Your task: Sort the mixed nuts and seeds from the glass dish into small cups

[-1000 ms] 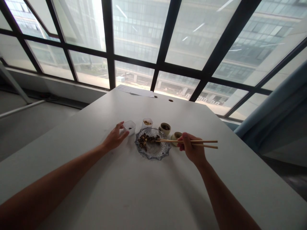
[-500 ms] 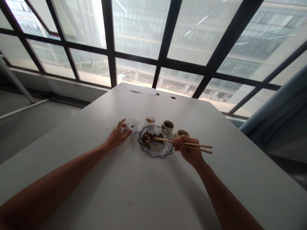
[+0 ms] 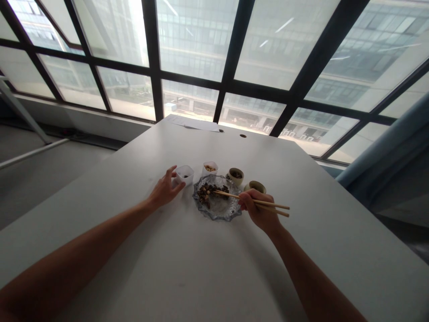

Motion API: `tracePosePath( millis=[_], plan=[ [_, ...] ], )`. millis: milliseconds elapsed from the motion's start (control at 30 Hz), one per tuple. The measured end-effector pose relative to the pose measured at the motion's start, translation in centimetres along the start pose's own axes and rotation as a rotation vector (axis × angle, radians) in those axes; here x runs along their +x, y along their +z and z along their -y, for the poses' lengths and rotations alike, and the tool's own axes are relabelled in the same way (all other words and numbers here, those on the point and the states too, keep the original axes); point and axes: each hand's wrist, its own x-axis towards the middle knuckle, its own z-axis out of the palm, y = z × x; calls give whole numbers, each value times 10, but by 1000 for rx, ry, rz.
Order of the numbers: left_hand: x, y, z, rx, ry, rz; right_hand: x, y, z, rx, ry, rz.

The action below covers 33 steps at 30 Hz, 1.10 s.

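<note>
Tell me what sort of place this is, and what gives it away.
Probably an office or similar workroom: a large white table with round holes in its top, tall dark-framed windows, and a multi-storey building outside.

white table [image 3: 181,259] — glass dish [image 3: 217,216], four cups [image 3: 237,181], paper [image 3: 196,124]

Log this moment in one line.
left hand: at left cup | right hand: holds chopsticks | tips: at seeds | seeds: in bowl

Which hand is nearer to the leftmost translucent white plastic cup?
Left. The left hand curls around the left side of the cup; the right hand is farther off, across the scalloped clear glass dish.
</note>
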Motion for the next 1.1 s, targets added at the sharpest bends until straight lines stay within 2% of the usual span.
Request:
tracePosePath(
  millis=[333, 533, 633, 733, 867, 933, 1000, 1100],
  plan=[
    [2, 5, 7, 7, 33, -50, 1, 0, -2, 88, 40, -92],
    [2, 4, 6, 12, 26, -29, 13, -6, 3, 269, 128, -245],
    [1, 3, 4, 21, 20, -28, 15, -10, 3, 262, 132, -257],
    [1, 3, 1, 22, 13, -55, 12, -19, 7, 142, 42, -224],
    [1, 4, 1, 24, 12, -115, 8, -34, 17, -223, -253, -77],
    [1, 5, 1, 27, 24, -144, 8, -39, 19, -313, -348, -55],
    [1, 5, 2, 31, 45, -166, 9, -41, 17, -292, -355, -84],
    [0, 5, 3, 40, 120, -202, 12, -41, 7, -148, -245, -197]
  ],
)
